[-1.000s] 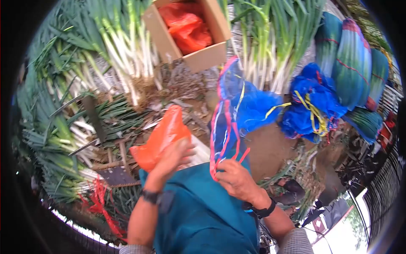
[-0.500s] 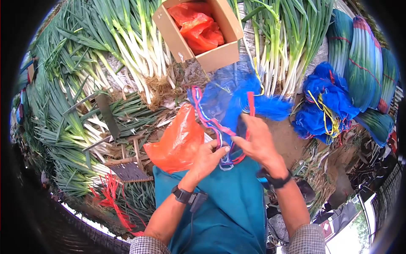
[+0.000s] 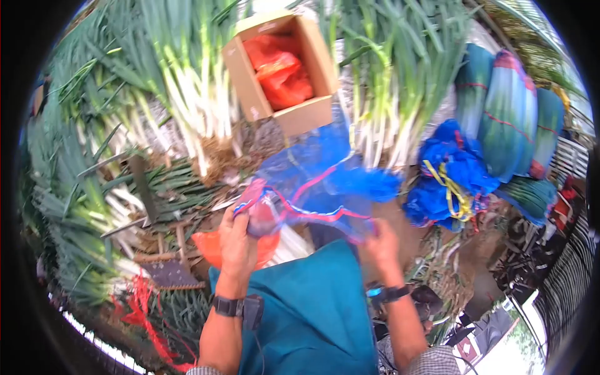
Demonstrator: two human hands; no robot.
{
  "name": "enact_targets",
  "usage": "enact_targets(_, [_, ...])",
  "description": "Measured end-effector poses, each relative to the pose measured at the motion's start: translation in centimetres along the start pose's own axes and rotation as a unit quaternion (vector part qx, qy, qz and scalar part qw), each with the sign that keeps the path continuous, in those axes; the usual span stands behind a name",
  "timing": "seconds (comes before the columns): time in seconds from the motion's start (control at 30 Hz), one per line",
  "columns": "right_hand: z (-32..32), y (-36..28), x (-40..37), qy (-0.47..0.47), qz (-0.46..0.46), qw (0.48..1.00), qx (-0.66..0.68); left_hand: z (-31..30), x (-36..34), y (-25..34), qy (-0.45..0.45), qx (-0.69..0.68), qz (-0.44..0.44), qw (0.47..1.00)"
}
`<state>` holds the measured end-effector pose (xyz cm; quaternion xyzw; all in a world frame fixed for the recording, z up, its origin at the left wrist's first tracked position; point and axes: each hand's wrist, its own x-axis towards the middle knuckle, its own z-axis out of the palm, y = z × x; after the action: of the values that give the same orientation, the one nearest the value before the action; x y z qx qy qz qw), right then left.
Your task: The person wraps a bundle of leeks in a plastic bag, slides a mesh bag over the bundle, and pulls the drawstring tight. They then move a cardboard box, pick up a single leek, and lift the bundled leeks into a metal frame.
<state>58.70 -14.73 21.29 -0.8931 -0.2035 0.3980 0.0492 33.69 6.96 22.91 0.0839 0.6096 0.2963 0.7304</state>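
A blue mesh bag (image 3: pixel 312 156) with a red, white and blue edging spreads in front of my knees. My left hand (image 3: pixel 236 244) grips the edging at its left end. At the other end my right hand (image 3: pixel 381 244), slightly blurred, is closed on the rim, so the mouth is stretched wide between both hands. Under the mesh, an orange plastic bag (image 3: pixel 206 247) is partly covered, beside some white leek stalks (image 3: pixel 290 247). A teal cloth (image 3: pixel 300 306) covers my lap.
Leeks (image 3: pixel 200 81) lie heaped ahead and to the left. A cardboard box (image 3: pixel 306 115) holds red plastic. At right are a pile of blue mesh bags (image 3: pixel 437 187) and filled leek bags (image 3: pixel 509 119). A wooden frame with blades (image 3: pixel 147 194) and red strings (image 3: pixel 147 312) are at left.
My hands have moved apart, the left one leftward, pulling the mesh bag's edging out sideways. The mesh now lies over part of the orange bag. The whole view has shifted a little.
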Motion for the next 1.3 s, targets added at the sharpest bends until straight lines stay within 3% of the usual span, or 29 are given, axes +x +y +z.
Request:
enact_targets(0.07, [0.5,-1.3,-2.8,0.095,-0.163,0.972,-0.138,-0.5,-0.9,0.0,-0.083,0.085,-0.02,0.993])
enact_targets(0.1, [0.3,-3.6,-3.5,0.149,-0.24,0.955,-0.095,0.6,-2.0,0.5,-0.076,0.194,0.001,0.978])
enact_targets(0.2, [-1.5,-13.3,-2.8,0.074,-0.388,0.917,0.056,3.4,-5.1,1.7,-0.134,0.422,0.119,0.889])
enact_targets(0.27, [-0.8,-16.7,-1.7,0.087,-0.504,0.858,0.048,3.5,-6.0,0.9,-0.176,0.468,0.183,0.846])
enact_targets(0.3, [-0.6,-17.1,-1.7,0.046,-0.49,0.869,0.05,3.9,-6.8,1.5,-0.193,0.489,0.199,0.827])
enact_targets(0.4, [-1.4,-16.6,-1.0,0.057,-0.425,0.902,-0.047,3.0,-8.0,3.4,-0.194,0.542,0.222,0.787])
enact_targets(0.5, [-5.0,-17.8,-0.6,0.158,-0.511,0.844,-0.023,1.0,-7.1,4.3,-0.187,0.557,0.251,0.769])
enact_targets(0.6, [-6.3,-18.7,-1.4,0.107,-0.535,0.838,0.031,-0.6,-5.4,4.5,-0.169,0.588,0.303,0.731])
enact_targets(0.67, [-5.1,-18.5,-2.5,-0.043,-0.476,0.874,0.085,-1.8,-4.3,4.8,-0.141,0.62,0.34,0.693])
enact_targets(0.7, [-4.9,-19.1,-3.2,-0.076,-0.454,0.876,0.144,-2.5,-3.9,5.2,-0.127,0.628,0.34,0.688])
enact_targets(0.8, [-5.9,-20.8,-5.2,-0.18,-0.426,0.864,0.202,-2.9,-2.4,6.7,-0.098,0.53,0.471,0.699])
enact_targets(0.83, [-6.4,-21.2,-5.8,-0.211,-0.424,0.857,0.201,-4.0,-1.6,6.3,-0.051,0.459,0.445,0.767])
enact_targets(0.9, [-7.3,-21.0,-6.0,-0.135,-0.507,0.839,0.145,-6.0,-1.3,8.3,-0.043,0.32,0.313,0.893])
enact_targets(0.93, [-7.6,-20.9,-6.0,-0.098,-0.545,0.825,0.115,-6.3,-1.8,9.3,-0.038,0.244,0.24,0.939])
enact_targets(0.97, [-7.6,-20.5,-5.6,-0.059,-0.529,0.845,0.052,-6.2,-2.6,9.9,-0.052,0.225,0.249,0.941])
enact_targets(1.0, [-7.6,-19.6,-4.8,-0.019,-0.509,0.861,-0.014,-6.1,-3.6,10.6,-0.051,0.348,0.3,0.887])
enact_targets(1.07, [-8.2,-18.7,-3.5,0.058,-0.468,0.878,-0.086,-6.1,-5.1,11.8,-0.047,0.568,0.391,0.723])
enact_targets(1.2, [-9.8,-19.8,-1.6,0.148,-0.426,0.888,-0.088,-7.9,-4.6,14.3,-0.082,0.685,0.438,0.576])
enact_targets(1.3, [-9.4,-20.4,-1.3,0.17,-0.433,0.881,-0.08,-12.7,-2.6,16.2,-0.018,0.682,0.412,0.604])
